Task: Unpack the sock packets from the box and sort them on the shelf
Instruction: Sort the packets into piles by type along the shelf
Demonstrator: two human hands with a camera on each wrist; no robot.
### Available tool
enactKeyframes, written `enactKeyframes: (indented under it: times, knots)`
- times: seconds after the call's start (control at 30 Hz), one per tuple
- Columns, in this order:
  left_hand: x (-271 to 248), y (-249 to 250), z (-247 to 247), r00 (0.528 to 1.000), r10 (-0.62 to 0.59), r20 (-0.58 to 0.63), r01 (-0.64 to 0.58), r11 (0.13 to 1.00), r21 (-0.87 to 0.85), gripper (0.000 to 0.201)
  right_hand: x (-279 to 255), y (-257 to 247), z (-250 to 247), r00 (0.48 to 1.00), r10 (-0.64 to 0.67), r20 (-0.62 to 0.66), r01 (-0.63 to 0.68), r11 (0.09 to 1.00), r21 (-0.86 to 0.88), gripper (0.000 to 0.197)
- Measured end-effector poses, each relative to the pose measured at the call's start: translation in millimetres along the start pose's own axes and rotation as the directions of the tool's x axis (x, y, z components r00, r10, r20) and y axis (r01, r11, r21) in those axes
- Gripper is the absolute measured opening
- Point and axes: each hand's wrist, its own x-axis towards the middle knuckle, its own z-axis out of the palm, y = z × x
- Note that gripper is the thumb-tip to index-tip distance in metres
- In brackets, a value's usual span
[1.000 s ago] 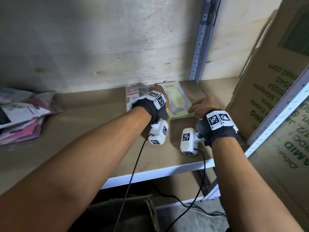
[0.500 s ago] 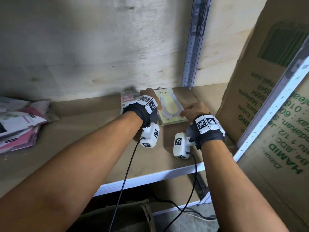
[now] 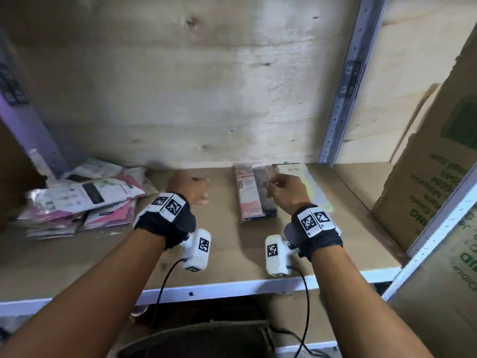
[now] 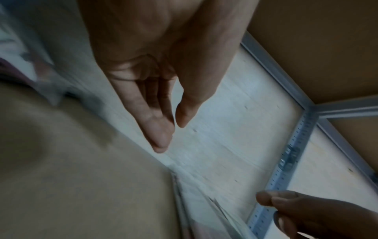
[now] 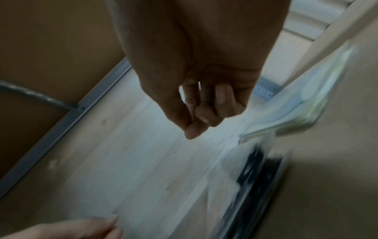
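Neither hand grasps anything: the left hand (image 3: 191,188) hangs with relaxed fingers and the right hand (image 3: 284,191) is curled on nothing. Just beside the right hand lie pink-and-dark sock packets (image 3: 254,195) and a yellow packet (image 3: 313,187). Beyond the left hand sprawls a loose pile (image 3: 85,200). Sorting looks partway done.

Glossy clear-plastic sock packets (image 3: 254,195) lie on a matt brown board shelf (image 3: 343,228) backed by pale plywood (image 3: 206,99).
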Motion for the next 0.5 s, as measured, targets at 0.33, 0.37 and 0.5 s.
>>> enactKeyframes:
  times: [0.33, 0.37, 0.5]
  knots:
    - [-4, -50, -121, 0.988, 0.023, -0.154, -0.015, 0.998, 0.053, 0.022, -23, -45, 69, 0.976, -0.088, 0.2, 0.06, 0.988, 0.142, 0.017]
    - [-4, -45, -130, 0.99, 0.027, -0.14, -0.024, 1.0, 0.02, 0.021, -26, -52, 79, 0.974, -0.088, 0.209, 0.056, 0.987, 0.153, 0.019]
    - [-5, -26, -170, 0.985, 0.102, -0.142, -0.094, 0.993, 0.064, 0.029, -30, -86, 119, 0.952, -0.075, 0.297, 0.021, 0.983, 0.183, 0.02]
